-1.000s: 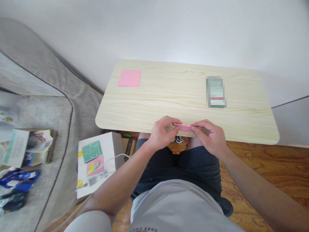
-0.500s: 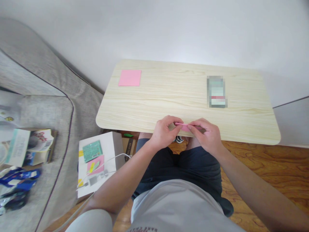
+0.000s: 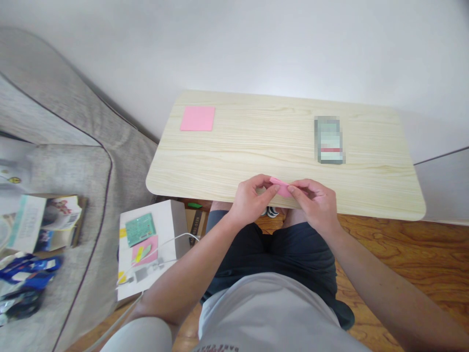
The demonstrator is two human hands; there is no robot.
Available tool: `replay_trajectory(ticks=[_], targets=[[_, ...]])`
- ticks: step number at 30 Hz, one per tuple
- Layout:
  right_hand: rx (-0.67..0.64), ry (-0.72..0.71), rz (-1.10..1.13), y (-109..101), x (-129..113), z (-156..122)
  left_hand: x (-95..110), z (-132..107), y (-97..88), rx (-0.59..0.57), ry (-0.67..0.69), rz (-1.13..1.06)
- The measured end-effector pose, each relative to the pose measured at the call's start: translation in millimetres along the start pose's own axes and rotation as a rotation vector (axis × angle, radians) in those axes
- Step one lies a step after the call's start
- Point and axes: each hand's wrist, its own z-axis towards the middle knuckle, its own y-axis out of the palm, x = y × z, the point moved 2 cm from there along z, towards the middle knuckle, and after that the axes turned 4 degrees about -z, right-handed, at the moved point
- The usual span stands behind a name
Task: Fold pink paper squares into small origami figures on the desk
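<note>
A small folded piece of pink paper (image 3: 283, 188) is held between my two hands over the near edge of the wooden table (image 3: 242, 142). My left hand (image 3: 252, 199) pinches its left end with thumb and fingers. Its right end sits in the closed fingers of my right hand (image 3: 315, 201), which partly hide it. Flat near the table's far left corner lies a pink square of paper (image 3: 198, 119). To the right on the tabletop rests a phone-shaped object (image 3: 329, 139), its surface pixelated.
Left of my legs, a white box (image 3: 126, 286) bears a green packet (image 3: 140, 229), pink paper and white cables. A grey sofa (image 3: 124, 161) with boxes and blue packaging stands farther left. Behind the table rises a white wall (image 3: 256, 44).
The folded pink paper has tilted, so more of its face shows between my thumbs. My fingers have shifted slightly; both hands keep hold of it.
</note>
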Motion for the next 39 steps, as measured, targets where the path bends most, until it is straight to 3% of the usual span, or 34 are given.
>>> replay_trajectory(ticks=[4,17,27,34,39], targets=[[0.015,0.016,0.014,-0.4,1.2,3.2,0.0,2.9,1.2,-0.005,0.002,-0.019],[-0.186,0.099,0.047,-4.9,-1.0,9.7,-3.3,9.8,1.1,-0.052,0.046,0.047],[-0.173,0.142,0.073,-2.8,-1.3,9.4,-0.5,8.5,2.9,-0.098,0.010,-0.023],[-0.177,0.174,0.102,-3.5,-3.1,9.9,2.8,10.0,2.5,0.001,0.003,-0.076],[-0.196,0.177,0.080,-4.2,-6.4,9.3,2.4,13.2,3.1,0.006,0.000,-0.122]])
